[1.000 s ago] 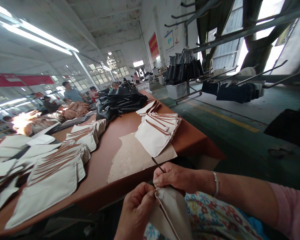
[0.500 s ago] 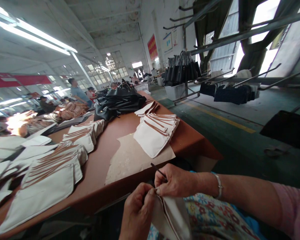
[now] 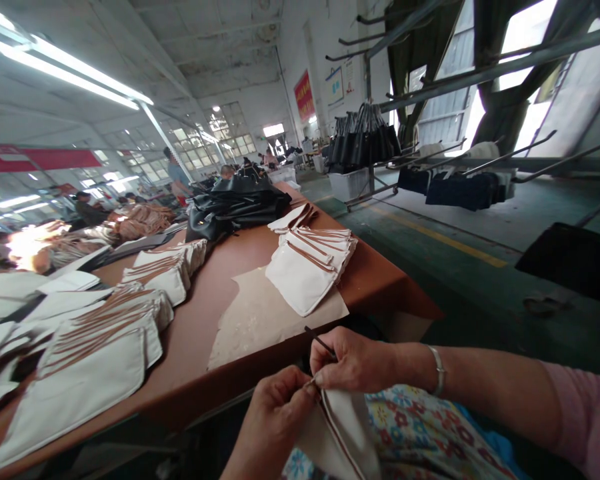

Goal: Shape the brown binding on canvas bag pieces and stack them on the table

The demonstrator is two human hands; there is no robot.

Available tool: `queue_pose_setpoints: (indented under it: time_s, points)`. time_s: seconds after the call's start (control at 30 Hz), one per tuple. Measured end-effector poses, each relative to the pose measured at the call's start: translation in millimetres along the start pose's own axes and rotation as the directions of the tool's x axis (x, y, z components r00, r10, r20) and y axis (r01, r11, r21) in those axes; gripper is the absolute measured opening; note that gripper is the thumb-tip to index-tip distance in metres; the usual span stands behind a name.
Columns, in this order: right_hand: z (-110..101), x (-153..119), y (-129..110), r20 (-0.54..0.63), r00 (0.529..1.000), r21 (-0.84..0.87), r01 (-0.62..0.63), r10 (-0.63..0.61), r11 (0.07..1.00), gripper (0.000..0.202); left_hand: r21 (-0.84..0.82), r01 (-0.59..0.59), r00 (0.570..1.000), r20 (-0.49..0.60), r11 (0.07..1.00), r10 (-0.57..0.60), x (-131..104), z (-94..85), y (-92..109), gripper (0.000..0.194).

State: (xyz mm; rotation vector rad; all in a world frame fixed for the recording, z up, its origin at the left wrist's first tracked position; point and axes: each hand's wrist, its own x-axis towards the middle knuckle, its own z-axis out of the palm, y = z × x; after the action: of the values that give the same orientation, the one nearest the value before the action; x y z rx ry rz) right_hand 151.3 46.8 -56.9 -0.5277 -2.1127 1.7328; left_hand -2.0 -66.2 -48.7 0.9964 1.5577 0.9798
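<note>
A white fabric pouch (image 3: 347, 420) with brown trim along its opening hangs over my lap. The fingertips of my left hand (image 3: 280, 407) pinch its upper corner. Right against them, my right hand (image 3: 353, 360) is closed, with thumb and forefinger on the same corner. A thin dark stick-like tool (image 3: 320, 340) pokes out of my right fist towards the upper left; its kind is hidden by the fingers. Beyond my hands, a fanned stack of white pouches (image 3: 305, 273) lies on brown paper (image 3: 260, 327) at the table edge.
On the brown-covered table (image 3: 205, 300), more white pouches (image 3: 95, 353) lie in rows at the left. A heap of black bags (image 3: 235, 207) stands farther back. To the right, a metal rack (image 3: 430, 87) carries hanging black bags (image 3: 363, 143). Several people are in the background.
My left hand has turned slightly, its wrist lower and further left, while both hands keep hold of the pouch corner. A person in the background has moved right.
</note>
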Motion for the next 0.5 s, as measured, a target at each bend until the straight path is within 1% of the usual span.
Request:
queue_pose_setpoints:
  time_s: [0.07,0.13,0.17,0.2,0.27,0.3,0.37,0.4,0.43,0.47,0.5]
  points:
    - [0.5,-2.2,1.8,-0.030,0.994,-0.115,0.103,-0.107,0.988,0.006,0.016,0.021,0.999,-0.024,1.000,-0.021,0.8,0.5,-2.8,0.037]
    - [0.6,-4.3,5.0,-0.041,0.966,-0.211,0.240,-0.254,0.948,0.005,-0.009,0.057,0.998,-0.039,0.998,-0.058,0.4,1.4,-3.7,0.036]
    - [0.3,-5.3,6.8,-0.038,0.938,-0.249,0.326,-0.345,0.912,0.004,-0.038,0.072,0.997,-0.040,0.997,-0.073,-0.6,2.1,-2.8,0.035]
    - [-0.3,-6.2,8.5,-0.029,0.898,-0.285,0.413,-0.439,0.865,0.003,-0.076,0.078,0.996,-0.029,0.994,-0.081,-2.3,2.9,-1.1,0.033]
    - [-2.4,-8.3,10.9,0.018,0.807,-0.355,0.557,-0.591,0.751,0.006,-0.167,0.065,0.998,-0.014,0.984,-0.068,-7.0,5.1,4.5,0.029]
    - [-3.7,-9.6,11.8,0.057,0.762,-0.390,0.612,-0.645,0.688,0.008,-0.205,0.041,0.998,-0.034,0.978,-0.049,-9.7,6.4,7.7,0.029]
    - [-6.0,-12.4,13.1,0.136,0.691,-0.460,0.678,-0.710,0.573,0.012,-0.239,-0.020,0.991,-0.132,0.971,-0.012,-14.1,9.1,12.9,0.034]
    - [-7.0,-13.8,13.9,0.166,0.669,-0.501,0.690,-0.724,0.523,0.013,-0.240,-0.033,0.986,-0.167,0.970,-0.008,-15.2,10.1,14.0,0.037]
    - [-7.9,-15.1,14.8,0.192,0.650,-0.541,0.695,-0.735,0.473,0.014,-0.245,-0.021,0.986,-0.166,0.969,-0.021,-15.4,10.6,13.9,0.040]
    - [-8.6,-16.3,15.8,0.215,0.636,-0.580,0.694,-0.741,0.426,0.014,-0.256,0.012,0.991,-0.127,0.967,-0.046,-14.5,10.5,12.4,0.042]
    - [-9.1,-17.4,16.8,0.236,0.626,-0.614,0.689,-0.743,0.385,0.014,-0.265,0.059,0.995,-0.063,0.962,-0.079,-12.8,9.6,9.7,0.045]
